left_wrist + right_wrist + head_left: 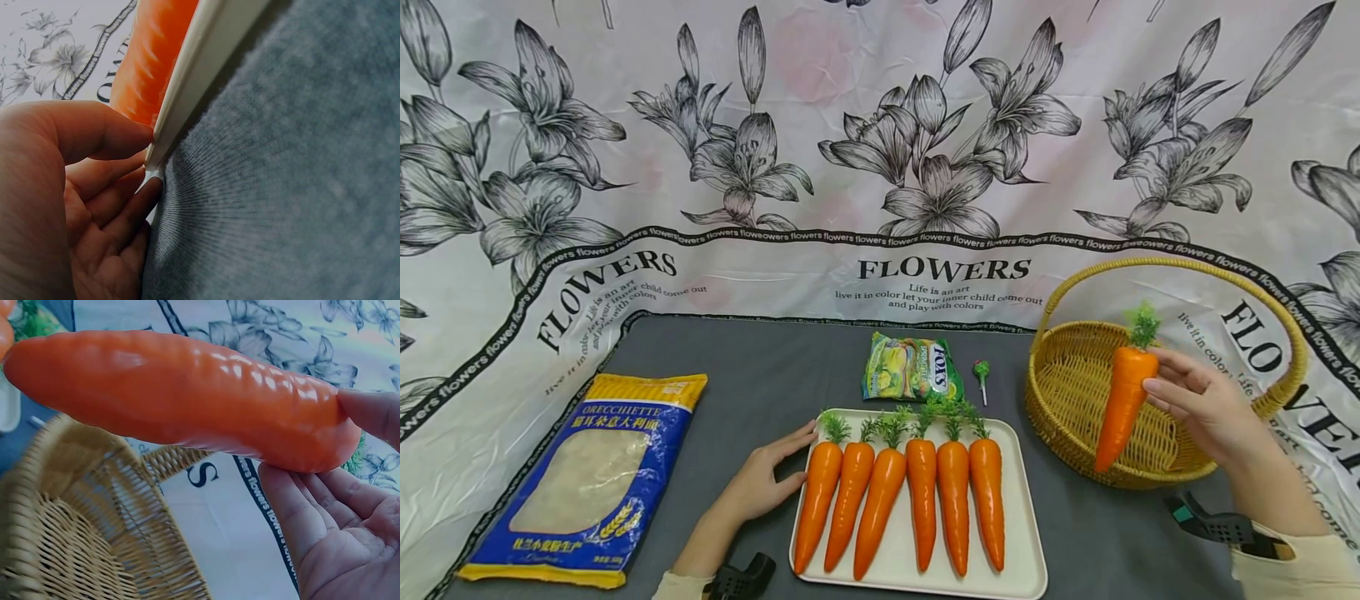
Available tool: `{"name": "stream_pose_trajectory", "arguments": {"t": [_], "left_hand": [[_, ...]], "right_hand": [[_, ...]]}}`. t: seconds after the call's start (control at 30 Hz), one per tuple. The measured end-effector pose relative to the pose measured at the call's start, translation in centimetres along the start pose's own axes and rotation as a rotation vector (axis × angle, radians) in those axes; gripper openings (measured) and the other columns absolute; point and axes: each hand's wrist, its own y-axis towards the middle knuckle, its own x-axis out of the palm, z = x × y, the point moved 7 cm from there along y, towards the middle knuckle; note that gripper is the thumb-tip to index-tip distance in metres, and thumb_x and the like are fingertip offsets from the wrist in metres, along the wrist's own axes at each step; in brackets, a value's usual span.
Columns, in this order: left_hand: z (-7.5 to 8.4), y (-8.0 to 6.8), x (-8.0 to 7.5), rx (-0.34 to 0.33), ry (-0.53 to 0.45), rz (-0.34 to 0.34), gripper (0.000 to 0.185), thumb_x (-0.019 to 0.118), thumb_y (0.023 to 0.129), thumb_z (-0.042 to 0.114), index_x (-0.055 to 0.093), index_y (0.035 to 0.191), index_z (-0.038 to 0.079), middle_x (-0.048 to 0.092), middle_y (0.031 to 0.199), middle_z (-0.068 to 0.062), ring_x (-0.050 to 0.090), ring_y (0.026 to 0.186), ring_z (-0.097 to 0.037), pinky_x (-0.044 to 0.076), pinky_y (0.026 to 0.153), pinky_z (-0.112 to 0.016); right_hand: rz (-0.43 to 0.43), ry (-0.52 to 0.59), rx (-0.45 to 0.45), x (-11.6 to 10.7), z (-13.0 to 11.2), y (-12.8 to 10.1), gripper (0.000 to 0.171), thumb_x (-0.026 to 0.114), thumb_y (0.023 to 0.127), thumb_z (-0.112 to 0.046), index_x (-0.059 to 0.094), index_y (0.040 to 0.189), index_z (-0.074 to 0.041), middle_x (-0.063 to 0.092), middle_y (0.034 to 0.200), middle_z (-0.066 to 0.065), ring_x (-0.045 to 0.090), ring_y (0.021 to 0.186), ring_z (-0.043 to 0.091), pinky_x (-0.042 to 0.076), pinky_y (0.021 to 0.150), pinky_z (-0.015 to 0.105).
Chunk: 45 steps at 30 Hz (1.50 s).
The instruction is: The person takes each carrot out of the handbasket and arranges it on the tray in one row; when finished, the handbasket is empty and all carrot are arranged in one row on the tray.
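My right hand [1195,400] pinches an orange carrot [1126,400] near its leafy top, between thumb and fingers. The carrot hangs tip down over the wicker basket [1045,408], overlapping its inside in the head view. In the right wrist view the carrot [181,400] lies across the picture above the basket's rim. My left hand [767,475] rests at the left edge of a cream tray [1022,550], thumb and fingertips touching its rim [181,81]. Several carrots [922,500] lie side by side on this tray, green tops toward the back.
A blue and yellow pasta bag [580,483] lies at the left. Behind the tray are a green candy bag [910,367] and a small lollipop [982,375]. The basket's tall handle [1172,262] arches above it. A flower-printed cloth [760,275] hangs behind.
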Motion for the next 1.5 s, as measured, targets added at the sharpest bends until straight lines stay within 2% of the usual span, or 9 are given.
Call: {"name": "stream_pose_trajectory", "arguments": {"t": [0.13, 0.3, 0.63, 0.73, 0.83, 1.03, 1.17, 1.37, 1.5], "left_hand": [[-0.1, 0.0, 0.0, 0.004, 0.004, 0.005, 0.051, 0.060, 0.084, 0.024, 0.047, 0.132, 0.019, 0.038, 0.141, 0.005, 0.040, 0.126, -0.017, 0.038, 0.097, -0.046], [0.0, 0.0, 0.0, 0.008, 0.001, 0.004, 0.051, 0.061, 0.084, 0.024, 0.047, 0.132, 0.018, 0.039, 0.140, 0.004, 0.040, 0.126, -0.017, 0.038, 0.097, -0.046], [0.1, 0.1, -0.2, 0.022, -0.009, 0.009, 0.050, 0.061, 0.084, 0.022, 0.047, 0.132, 0.018, 0.040, 0.140, 0.001, 0.041, 0.125, -0.021, 0.038, 0.096, -0.048], [0.2, 0.1, -0.3, 0.024, 0.003, 0.009, 0.050, 0.061, 0.084, 0.022, 0.048, 0.131, 0.017, 0.040, 0.140, 0.000, 0.042, 0.125, -0.021, 0.039, 0.096, -0.047], [0.3, 0.1, -0.3, 0.023, 0.019, 0.005, 0.050, 0.061, 0.083, 0.023, 0.048, 0.131, 0.017, 0.040, 0.140, 0.000, 0.042, 0.125, -0.021, 0.040, 0.096, -0.045], [0.1, 0.0, -0.1, 0.011, 0.003, 0.010, 0.051, 0.062, 0.082, 0.024, 0.048, 0.131, 0.019, 0.040, 0.140, 0.004, 0.041, 0.125, -0.017, 0.039, 0.096, -0.046], [0.1, 0.0, 0.0, 0.010, -0.002, 0.011, 0.051, 0.061, 0.083, 0.024, 0.047, 0.132, 0.020, 0.039, 0.140, 0.004, 0.041, 0.125, -0.017, 0.039, 0.096, -0.046], [0.2, 0.0, 0.0, 0.017, 0.005, 0.011, 0.051, 0.061, 0.083, 0.025, 0.047, 0.132, 0.019, 0.040, 0.140, 0.003, 0.041, 0.125, -0.017, 0.039, 0.096, -0.046], [0.3, 0.0, 0.0, 0.014, -0.003, 0.008, 0.051, 0.060, 0.083, 0.024, 0.047, 0.132, 0.018, 0.040, 0.140, 0.003, 0.041, 0.125, -0.018, 0.039, 0.096, -0.047]], "right_hand": [[-0.098, 0.051, -0.027, 1.5, 0.5, -0.6, 0.045, 0.025, 0.089, 0.016, 0.039, 0.129, 0.002, 0.058, 0.116, 0.006, 0.059, 0.101, 0.014, 0.049, 0.084, 0.022], [-0.130, 0.102, -0.033, 3.2, 1.4, -1.3, 0.046, 0.025, 0.088, 0.019, 0.037, 0.129, 0.003, 0.056, 0.118, 0.008, 0.059, 0.103, 0.015, 0.049, 0.084, 0.025], [-0.083, 0.019, 0.058, 6.6, 5.0, -2.1, 0.046, 0.032, 0.089, 0.014, 0.042, 0.130, -0.007, 0.056, 0.120, 0.000, 0.058, 0.105, 0.011, 0.050, 0.082, 0.023], [-0.059, -0.025, 0.121, 7.5, 6.7, -2.3, 0.044, 0.037, 0.090, 0.010, 0.044, 0.128, -0.011, 0.057, 0.119, -0.004, 0.058, 0.104, 0.008, 0.049, 0.083, 0.022], [-0.040, -0.063, 0.185, 8.4, 8.3, -2.4, 0.042, 0.041, 0.090, 0.006, 0.042, 0.129, -0.008, 0.057, 0.118, -0.007, 0.057, 0.104, 0.007, 0.049, 0.083, 0.023], [-0.008, -0.116, 0.269, 9.4, 10.6, -2.5, 0.045, 0.044, 0.090, 0.001, 0.029, 0.132, 0.010, 0.058, 0.116, -0.008, 0.057, 0.104, 0.007, 0.050, 0.083, 0.024], [0.045, -0.185, 0.352, 9.4, 11.8, -2.6, 0.049, 0.047, 0.091, -0.006, 0.028, 0.134, 0.009, 0.058, 0.115, -0.009, 0.058, 0.102, 0.008, 0.049, 0.082, 0.024], [0.147, -0.293, 0.484, 8.8, 13.1, -2.8, 0.055, 0.053, 0.090, -0.020, 0.031, 0.135, 0.002, 0.052, 0.122, 0.009, 0.057, 0.100, 0.004, 0.047, 0.083, 0.022], [0.175, -0.335, 0.529, 8.8, 13.7, -2.8, 0.056, 0.053, 0.089, -0.026, 0.034, 0.135, 0.000, 0.048, 0.126, 0.020, 0.056, 0.099, 0.002, 0.047, 0.084, 0.023]]}}
